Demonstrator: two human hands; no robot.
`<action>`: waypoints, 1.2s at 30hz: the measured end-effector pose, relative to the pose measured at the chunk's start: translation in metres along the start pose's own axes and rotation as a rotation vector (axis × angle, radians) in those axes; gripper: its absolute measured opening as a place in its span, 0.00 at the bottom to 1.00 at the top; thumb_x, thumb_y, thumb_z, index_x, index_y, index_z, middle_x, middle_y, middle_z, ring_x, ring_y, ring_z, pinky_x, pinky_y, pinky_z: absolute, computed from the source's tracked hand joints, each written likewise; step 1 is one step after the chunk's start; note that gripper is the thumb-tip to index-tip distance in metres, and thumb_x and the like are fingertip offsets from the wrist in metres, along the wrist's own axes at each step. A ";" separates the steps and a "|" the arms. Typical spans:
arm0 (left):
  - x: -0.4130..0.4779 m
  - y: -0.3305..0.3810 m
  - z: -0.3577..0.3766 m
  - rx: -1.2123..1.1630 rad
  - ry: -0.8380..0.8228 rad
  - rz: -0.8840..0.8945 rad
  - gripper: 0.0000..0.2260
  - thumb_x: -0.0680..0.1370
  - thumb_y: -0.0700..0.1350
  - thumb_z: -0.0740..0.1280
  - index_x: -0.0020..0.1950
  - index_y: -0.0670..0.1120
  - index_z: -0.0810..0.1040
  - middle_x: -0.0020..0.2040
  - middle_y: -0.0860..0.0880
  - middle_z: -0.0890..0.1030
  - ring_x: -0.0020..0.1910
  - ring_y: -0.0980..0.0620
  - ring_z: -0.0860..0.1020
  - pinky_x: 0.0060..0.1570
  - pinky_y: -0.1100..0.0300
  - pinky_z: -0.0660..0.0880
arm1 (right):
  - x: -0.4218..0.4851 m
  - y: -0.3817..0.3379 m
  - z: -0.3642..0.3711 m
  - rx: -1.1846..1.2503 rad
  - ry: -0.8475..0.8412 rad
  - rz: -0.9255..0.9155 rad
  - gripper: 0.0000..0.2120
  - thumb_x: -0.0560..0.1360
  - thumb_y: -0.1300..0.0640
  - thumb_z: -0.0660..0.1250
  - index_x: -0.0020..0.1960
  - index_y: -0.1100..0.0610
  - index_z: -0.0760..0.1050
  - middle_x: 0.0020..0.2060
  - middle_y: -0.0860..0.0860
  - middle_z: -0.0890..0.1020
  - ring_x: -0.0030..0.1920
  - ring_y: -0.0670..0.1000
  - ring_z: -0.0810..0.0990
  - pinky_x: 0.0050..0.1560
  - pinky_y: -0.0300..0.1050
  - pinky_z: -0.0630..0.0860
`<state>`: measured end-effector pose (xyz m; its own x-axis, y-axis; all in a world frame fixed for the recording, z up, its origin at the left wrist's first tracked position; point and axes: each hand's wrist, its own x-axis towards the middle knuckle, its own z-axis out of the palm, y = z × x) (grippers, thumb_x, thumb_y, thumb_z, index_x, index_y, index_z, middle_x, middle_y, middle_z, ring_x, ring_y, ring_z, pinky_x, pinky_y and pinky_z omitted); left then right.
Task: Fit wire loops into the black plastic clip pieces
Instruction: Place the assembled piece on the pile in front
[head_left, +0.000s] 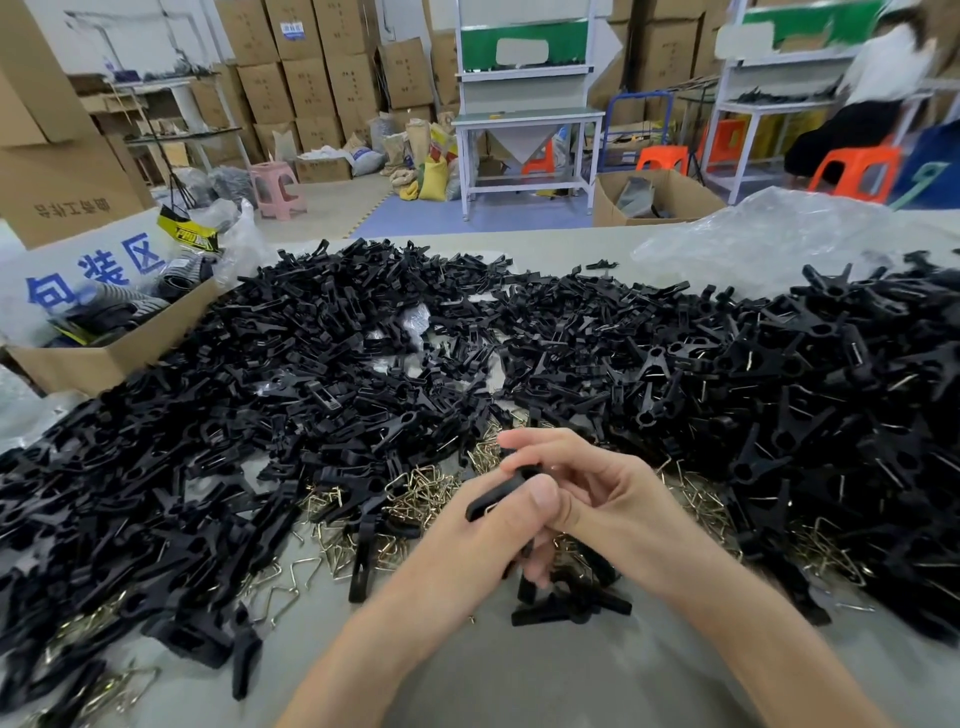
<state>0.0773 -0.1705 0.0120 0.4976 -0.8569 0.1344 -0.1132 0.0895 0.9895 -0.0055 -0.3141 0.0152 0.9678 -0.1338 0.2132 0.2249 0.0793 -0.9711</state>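
Note:
My two hands meet just above the table's near middle. My left hand (488, 525) grips a black plastic clip piece (493, 496), with its thumb pressed on top. My right hand (587, 483) curls over the far end of the same piece, fingers wrapped around it. A wire end shows faintly under the clip near my left thumb. Brass-coloured wire loops (415, 491) lie scattered on the table right behind and beside my hands. A huge heap of black clip pieces (322, 364) covers the table on the left, and another heap (810, 395) rises on the right.
A few loose clip pieces (566, 605) lie under my wrists. An open cardboard box (104, 358) with packaged goods stands at the left edge. Crumpled clear plastic (779, 234) lies at the far right. Beyond the table are stools, workbenches, stacked cartons and a person (878, 67).

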 end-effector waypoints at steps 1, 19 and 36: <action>-0.001 0.000 0.000 0.019 0.011 0.008 0.36 0.73 0.73 0.64 0.45 0.36 0.74 0.31 0.53 0.73 0.33 0.50 0.73 0.43 0.43 0.71 | 0.000 0.000 0.000 0.004 -0.011 -0.003 0.12 0.72 0.52 0.73 0.54 0.51 0.85 0.65 0.49 0.78 0.34 0.58 0.85 0.36 0.51 0.84; 0.002 0.002 0.002 0.052 0.105 -0.123 0.27 0.73 0.72 0.56 0.29 0.52 0.76 0.24 0.53 0.73 0.24 0.55 0.67 0.33 0.60 0.72 | 0.000 0.002 0.007 -0.179 -0.129 -0.002 0.21 0.82 0.48 0.58 0.70 0.54 0.75 0.39 0.46 0.86 0.39 0.45 0.84 0.41 0.37 0.73; 0.005 -0.009 -0.009 -0.107 -0.053 -0.118 0.32 0.74 0.78 0.54 0.45 0.51 0.82 0.30 0.54 0.69 0.27 0.54 0.69 0.38 0.58 0.75 | 0.000 -0.003 -0.002 -0.138 -0.055 -0.029 0.13 0.76 0.50 0.71 0.60 0.45 0.82 0.38 0.52 0.87 0.39 0.51 0.86 0.45 0.39 0.80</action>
<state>0.0887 -0.1715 0.0041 0.4552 -0.8902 0.0173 0.0368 0.0382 0.9986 -0.0062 -0.3162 0.0176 0.9666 -0.0798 0.2434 0.2390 -0.0606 -0.9691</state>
